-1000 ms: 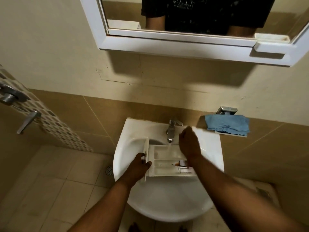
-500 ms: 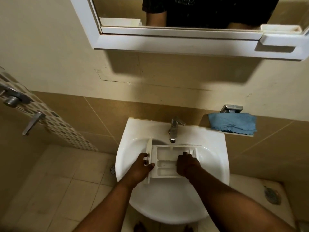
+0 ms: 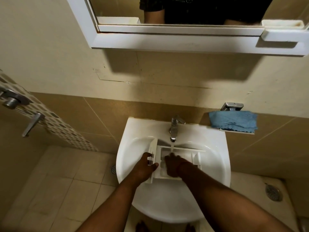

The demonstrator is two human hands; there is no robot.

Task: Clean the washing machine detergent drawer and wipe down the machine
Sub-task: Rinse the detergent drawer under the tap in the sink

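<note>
Water ran from the tap in a thin stream straight down into the detergent drawer, which lay inside the basin of the white sink rather than in any machine. The head view, the only one, looked down over both forearms. The drawer's long axis ran left to right across the basin, its front panel standing on edge at the left end and its open compartments facing up, directly under the spout.

The left hand gripped that front panel, fingers curled over its top and thumb pointing toward the compartments, steadying the drawer. The right hand sat down in the nearer middle compartments with fingers bent, right where the stream landed; whether it pinched anything or merely rubbed the plastic could not be told, since the knuckles hid the fingertips. No sponge or brush showed in it.

By my judgement the step in hand was rinsing and scrubbing residue by finger. The right hand was the one nearer the unwashed compartments at the drawer's far right end, so working along the long axis toward that end looked the natural course. A blue cloth lay on a small wall shelf right of the tap, within reach of that same hand, untouched.
</note>
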